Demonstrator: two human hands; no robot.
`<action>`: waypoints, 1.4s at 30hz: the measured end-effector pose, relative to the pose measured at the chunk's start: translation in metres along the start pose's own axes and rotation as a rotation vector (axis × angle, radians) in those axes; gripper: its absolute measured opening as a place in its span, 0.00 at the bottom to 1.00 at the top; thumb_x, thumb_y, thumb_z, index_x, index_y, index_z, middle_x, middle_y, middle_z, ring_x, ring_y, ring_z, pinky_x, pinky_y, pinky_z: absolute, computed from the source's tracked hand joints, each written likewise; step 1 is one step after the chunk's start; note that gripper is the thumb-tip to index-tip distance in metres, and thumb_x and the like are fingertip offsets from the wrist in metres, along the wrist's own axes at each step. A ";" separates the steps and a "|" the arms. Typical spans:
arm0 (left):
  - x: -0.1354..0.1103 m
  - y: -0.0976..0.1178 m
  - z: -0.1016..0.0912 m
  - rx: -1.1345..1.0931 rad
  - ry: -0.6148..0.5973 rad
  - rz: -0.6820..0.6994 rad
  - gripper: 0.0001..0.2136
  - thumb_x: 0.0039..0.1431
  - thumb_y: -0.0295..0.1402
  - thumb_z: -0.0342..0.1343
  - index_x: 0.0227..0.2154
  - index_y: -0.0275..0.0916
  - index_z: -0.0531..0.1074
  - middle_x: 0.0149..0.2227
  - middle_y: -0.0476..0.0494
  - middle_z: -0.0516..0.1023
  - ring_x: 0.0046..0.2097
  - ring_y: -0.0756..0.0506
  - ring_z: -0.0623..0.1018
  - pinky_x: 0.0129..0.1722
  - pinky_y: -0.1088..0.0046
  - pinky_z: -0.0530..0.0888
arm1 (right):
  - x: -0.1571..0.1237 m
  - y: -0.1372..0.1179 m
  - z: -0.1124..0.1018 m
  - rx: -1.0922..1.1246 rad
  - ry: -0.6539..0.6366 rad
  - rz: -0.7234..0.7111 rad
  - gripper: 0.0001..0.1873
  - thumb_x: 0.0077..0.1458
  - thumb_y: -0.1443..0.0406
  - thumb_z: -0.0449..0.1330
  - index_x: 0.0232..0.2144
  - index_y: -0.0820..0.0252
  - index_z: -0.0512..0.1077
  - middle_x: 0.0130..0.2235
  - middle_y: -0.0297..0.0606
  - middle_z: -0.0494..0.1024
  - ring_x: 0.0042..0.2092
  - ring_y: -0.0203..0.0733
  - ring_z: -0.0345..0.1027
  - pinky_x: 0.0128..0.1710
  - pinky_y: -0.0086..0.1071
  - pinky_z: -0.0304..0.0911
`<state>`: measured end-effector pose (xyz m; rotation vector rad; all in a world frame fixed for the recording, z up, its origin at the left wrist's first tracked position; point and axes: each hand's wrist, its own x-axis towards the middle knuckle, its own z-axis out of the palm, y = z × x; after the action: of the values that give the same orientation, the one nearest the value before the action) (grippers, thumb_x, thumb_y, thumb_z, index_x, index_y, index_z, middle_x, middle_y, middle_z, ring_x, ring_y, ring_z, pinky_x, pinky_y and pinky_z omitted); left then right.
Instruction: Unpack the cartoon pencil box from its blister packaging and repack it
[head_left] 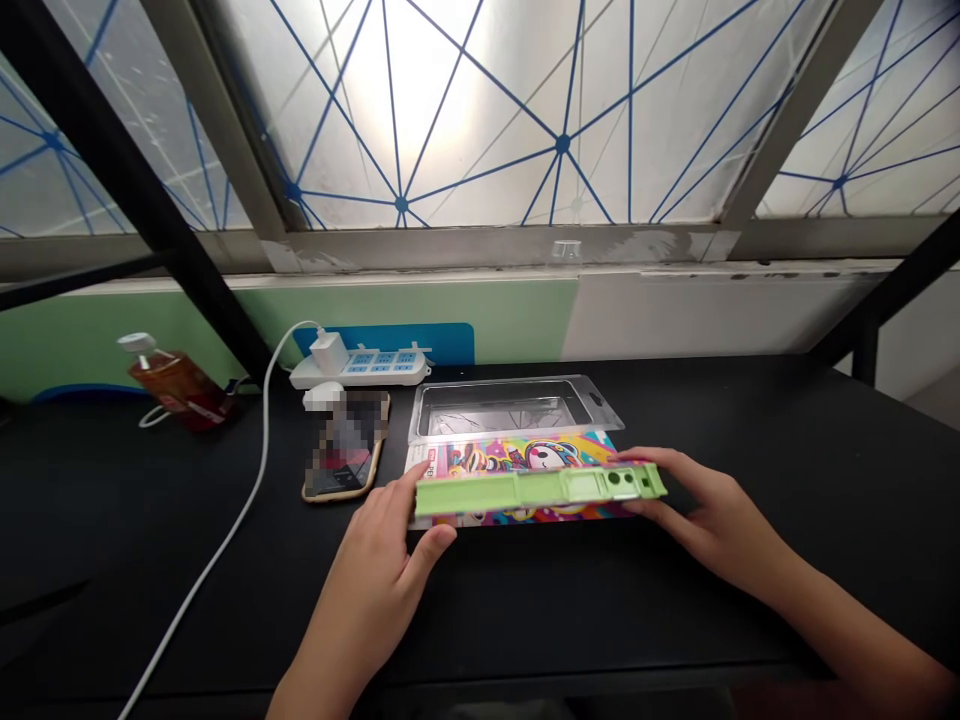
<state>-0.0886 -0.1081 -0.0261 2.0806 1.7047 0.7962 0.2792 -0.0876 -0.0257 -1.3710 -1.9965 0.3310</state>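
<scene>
Green case (540, 488) runs left to right over a printed card (555, 455) above the surface (600, 610), its holed end pointing right. Right fingers (675, 466) clamp that end; left fingers (407, 488) touch the opposite end, thumb spread below, their grip unclear.

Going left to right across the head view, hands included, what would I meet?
Bottle with white cap → left hand → long green plastic piece → right hand.
</scene>
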 end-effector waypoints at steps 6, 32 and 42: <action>0.003 0.002 0.003 0.096 0.004 0.064 0.18 0.68 0.46 0.50 0.54 0.43 0.71 0.56 0.38 0.75 0.59 0.35 0.72 0.57 0.51 0.70 | 0.014 0.008 0.004 0.035 -0.074 0.167 0.23 0.64 0.48 0.55 0.52 0.54 0.73 0.45 0.41 0.83 0.42 0.52 0.79 0.38 0.41 0.76; 0.004 0.003 -0.004 0.030 -0.101 0.084 0.31 0.73 0.35 0.44 0.73 0.50 0.36 0.62 0.42 0.74 0.64 0.43 0.71 0.61 0.58 0.69 | 0.079 -0.055 0.070 -0.246 -0.108 -0.300 0.08 0.68 0.61 0.52 0.38 0.57 0.68 0.39 0.44 0.74 0.42 0.49 0.68 0.42 0.44 0.68; -0.002 0.002 -0.016 -0.140 -0.184 0.012 0.27 0.74 0.50 0.30 0.68 0.51 0.60 0.67 0.47 0.66 0.71 0.37 0.58 0.68 0.47 0.57 | 0.051 -0.076 0.031 -0.153 0.089 -0.583 0.08 0.65 0.62 0.59 0.46 0.55 0.68 0.44 0.43 0.77 0.46 0.48 0.70 0.51 0.45 0.66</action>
<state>-0.0968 -0.1118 -0.0131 2.0033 1.4974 0.6833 0.1932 -0.0677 0.0139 -0.8105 -2.2681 -0.1490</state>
